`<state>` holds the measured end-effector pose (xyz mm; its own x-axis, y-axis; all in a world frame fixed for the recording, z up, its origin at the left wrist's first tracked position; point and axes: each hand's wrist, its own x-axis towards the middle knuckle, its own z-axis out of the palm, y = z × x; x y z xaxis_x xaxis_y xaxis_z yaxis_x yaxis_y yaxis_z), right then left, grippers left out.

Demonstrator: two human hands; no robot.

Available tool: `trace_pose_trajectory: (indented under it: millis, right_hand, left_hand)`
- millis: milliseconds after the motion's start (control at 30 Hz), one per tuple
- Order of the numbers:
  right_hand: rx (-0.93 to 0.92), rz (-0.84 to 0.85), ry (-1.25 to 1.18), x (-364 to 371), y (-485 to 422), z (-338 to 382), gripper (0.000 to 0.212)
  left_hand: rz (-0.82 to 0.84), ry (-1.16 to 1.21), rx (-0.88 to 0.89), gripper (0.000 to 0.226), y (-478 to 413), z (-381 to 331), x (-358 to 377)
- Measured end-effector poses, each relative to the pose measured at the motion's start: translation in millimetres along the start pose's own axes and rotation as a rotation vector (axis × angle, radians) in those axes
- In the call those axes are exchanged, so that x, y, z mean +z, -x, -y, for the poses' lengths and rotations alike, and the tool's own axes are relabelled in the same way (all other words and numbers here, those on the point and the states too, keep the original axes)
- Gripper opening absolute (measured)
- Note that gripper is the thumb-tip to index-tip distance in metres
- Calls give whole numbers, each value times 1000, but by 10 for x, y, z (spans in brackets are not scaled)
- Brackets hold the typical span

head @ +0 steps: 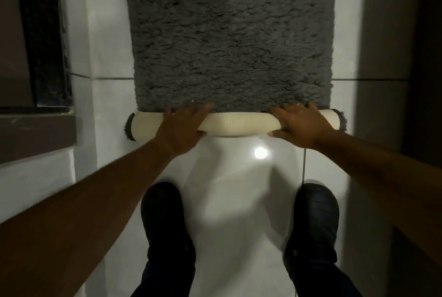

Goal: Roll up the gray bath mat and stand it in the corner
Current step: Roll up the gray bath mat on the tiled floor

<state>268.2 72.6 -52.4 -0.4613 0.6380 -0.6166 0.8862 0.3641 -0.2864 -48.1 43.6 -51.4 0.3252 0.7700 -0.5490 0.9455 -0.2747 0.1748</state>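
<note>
The gray shaggy bath mat (229, 33) lies flat on the white tiled floor and stretches away from me. Its near end is rolled into a thin tube (235, 122) with the cream ribbed backing outward. My left hand (183, 126) rests over the left part of the roll, fingers spread across its top and thumb on its near side. My right hand (300, 124) covers the right part of the roll the same way. Gray pile shows at both ends of the roll.
My two dark shoes (167, 220) stand on the glossy white floor (239, 189) just behind the roll. A dark door frame and low ledge (40, 62) run along the left. A shadowed wall (394, 57) borders the right.
</note>
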Motion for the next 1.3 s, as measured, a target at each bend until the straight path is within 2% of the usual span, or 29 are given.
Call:
trace_pose_trajectory:
  millis: [100,200,267,300,400,533,633,733,833,933,1033,1100,1200,1300]
  right_hand:
    - [31,49,-60,-120,-177,-34,60]
    - [29,-114,79,-115,-230,-36,79]
    - [39,-299,95,3,-102,30,77]
    - [48,-331,107,74,-24,67,80]
    - [89,-251,179,180,26,144,108]
    - [180,-272,170,-127,-369,115,127]
    - [209,-292,173,-322,-570,54,127]
    - [201,-315,172,-419,-636,-12,110]
    - [172,-329,193,-511,-668,-49,79]
    - [137,-274,141,-487,-503,10,67]
    - [115,-148,85,-299,-195,127,71]
    - [135,-112,47,-145,-6,205,84]
    - [143,-181,89,71,193,307,112]
    - [144,-237,139,158,211,350,126]
  left_hand:
    - [-230,-89,-5,75,251,-134,144]
    - [-119,-132,-8,109,226,-199,220]
    - [-68,-181,-86,130,-55,-159,115]
    - [-63,-191,-127,136,-225,-139,39]
    - [-122,-195,-192,143,-596,-86,-201]
    - [-319,-213,-97,122,-468,-108,-95]
    - [-291,-213,-101,123,-452,-51,-45]
    - [-257,-226,-126,120,-672,34,-206]
    - [-293,-231,-135,80,-775,62,-293]
    - [-317,-221,-98,56,-578,39,-269]
    - [-112,-173,-71,64,-258,-77,-204]
    - [28,-136,-55,68,-115,-139,-191]
    - [186,-52,-14,67,-234,-90,-322]
    - [394,85,8,69,-535,17,-552]
